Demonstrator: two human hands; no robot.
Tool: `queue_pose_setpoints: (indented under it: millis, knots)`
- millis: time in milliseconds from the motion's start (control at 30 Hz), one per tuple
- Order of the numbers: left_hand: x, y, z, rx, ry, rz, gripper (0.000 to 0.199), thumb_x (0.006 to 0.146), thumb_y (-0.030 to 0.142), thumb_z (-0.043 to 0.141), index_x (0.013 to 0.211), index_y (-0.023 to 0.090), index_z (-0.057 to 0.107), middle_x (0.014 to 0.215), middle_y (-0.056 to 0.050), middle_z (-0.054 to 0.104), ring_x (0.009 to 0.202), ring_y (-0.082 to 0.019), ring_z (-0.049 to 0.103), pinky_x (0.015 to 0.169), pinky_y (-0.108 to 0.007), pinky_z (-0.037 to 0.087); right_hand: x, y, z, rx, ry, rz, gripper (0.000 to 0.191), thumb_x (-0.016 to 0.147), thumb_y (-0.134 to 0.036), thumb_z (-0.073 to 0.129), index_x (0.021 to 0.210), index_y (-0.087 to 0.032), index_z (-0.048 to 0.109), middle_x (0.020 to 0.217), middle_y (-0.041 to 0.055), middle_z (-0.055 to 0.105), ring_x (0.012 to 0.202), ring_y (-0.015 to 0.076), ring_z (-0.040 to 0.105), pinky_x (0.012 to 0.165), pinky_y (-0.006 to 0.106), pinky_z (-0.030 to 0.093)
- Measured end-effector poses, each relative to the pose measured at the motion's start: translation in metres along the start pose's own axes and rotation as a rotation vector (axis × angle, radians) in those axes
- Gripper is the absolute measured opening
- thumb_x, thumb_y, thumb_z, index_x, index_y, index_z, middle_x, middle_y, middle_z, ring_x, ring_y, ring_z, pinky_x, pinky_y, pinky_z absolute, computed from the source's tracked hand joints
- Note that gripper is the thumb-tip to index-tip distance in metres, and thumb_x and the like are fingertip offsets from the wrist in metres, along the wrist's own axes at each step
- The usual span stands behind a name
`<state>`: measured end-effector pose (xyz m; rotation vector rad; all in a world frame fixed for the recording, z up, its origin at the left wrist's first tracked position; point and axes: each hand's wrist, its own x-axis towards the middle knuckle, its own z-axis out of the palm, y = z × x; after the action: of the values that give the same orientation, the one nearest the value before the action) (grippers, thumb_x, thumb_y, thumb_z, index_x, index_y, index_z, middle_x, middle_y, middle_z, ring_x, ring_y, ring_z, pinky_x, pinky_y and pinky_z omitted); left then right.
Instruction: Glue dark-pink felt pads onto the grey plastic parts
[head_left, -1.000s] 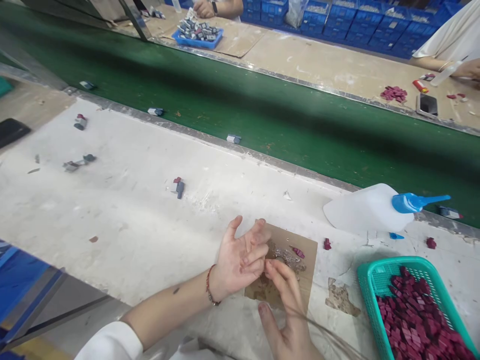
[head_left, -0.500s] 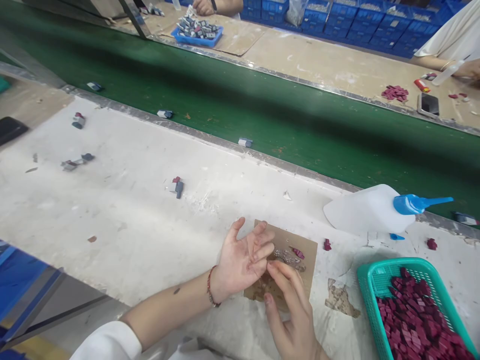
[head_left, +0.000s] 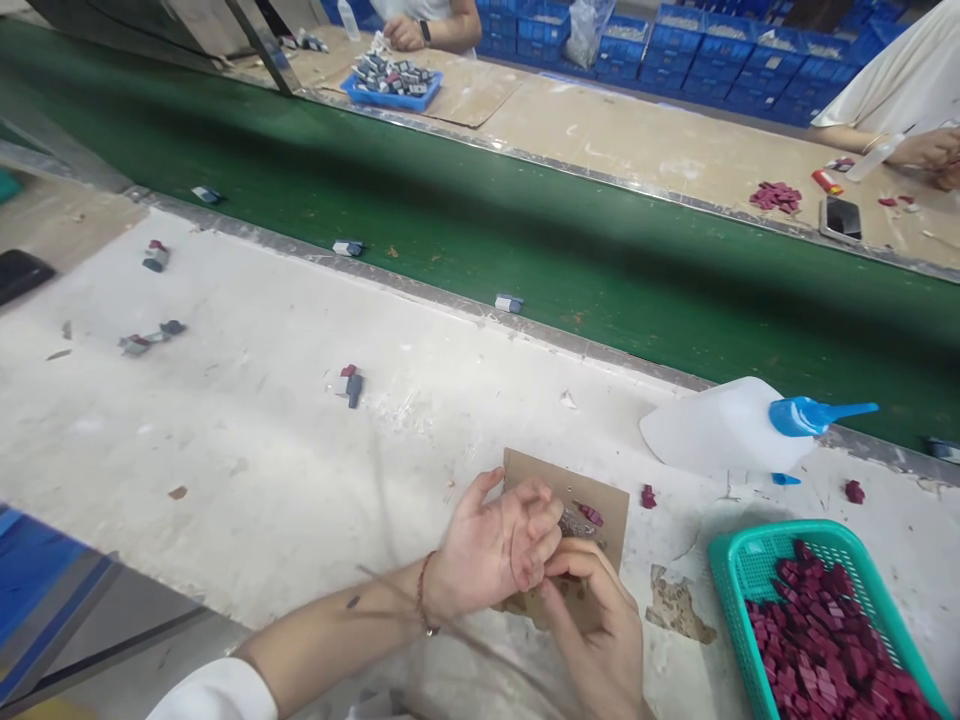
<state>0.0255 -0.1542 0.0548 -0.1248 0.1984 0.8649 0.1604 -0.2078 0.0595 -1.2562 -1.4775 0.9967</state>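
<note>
My left hand is palm up over a brown cardboard piece, its thumb spread and its fingers loosely curled; no object shows in the palm. My right hand meets it from the right, thumb and index fingertip pinched together against the left fingertips. Whatever sits in that pinch, if anything, is too small or hidden. On the cardboard lie a small maroon part and a glossy smear, partly covered by my hands. A green basket of maroon parts stands to the right.
A white squeeze bottle with a blue nozzle lies beyond the basket, near a small blue cap. Grey-and-white pieces sit on the green conveyor belt. An assembled piece lies on the white table. Two people work across the belt.
My left fingers have curled in more, and my right thumb and index finger have closed together against them. Pieces on the belt appear shifted slightly right; the view has also moved a little.
</note>
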Motion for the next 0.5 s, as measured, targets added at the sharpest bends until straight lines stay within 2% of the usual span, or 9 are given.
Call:
queue_pose_setpoints:
  millis: [300,500]
  knots:
    - [-0.003,-0.003,-0.002,0.062,0.010,0.020,0.029,0.084,0.041,0.066,0.083,0.012,0.069,0.063,0.000,0.050,0.053,-0.013,0.052,0.039,-0.019,0.048,-0.006,0.005,0.004,0.099,-0.054,0.088,0.014,0.087,-0.009,0.058,0.084,-0.023,0.059,0.086,0.0015,0.063,0.079,0.0156,0.063,0.070,0.025,0.051]
    - [-0.003,-0.002,0.009,0.141,0.041,0.013,0.023,0.082,0.036,0.070,0.082,0.013,0.071,0.064,0.000,0.053,0.058,-0.014,0.057,0.048,-0.020,0.053,-0.006,0.001,0.006,0.063,0.035,0.080,0.012,0.083,-0.011,0.059,0.078,-0.022,0.058,0.081,0.0011,0.063,0.073,0.0150,0.060,0.065,0.025,0.050]
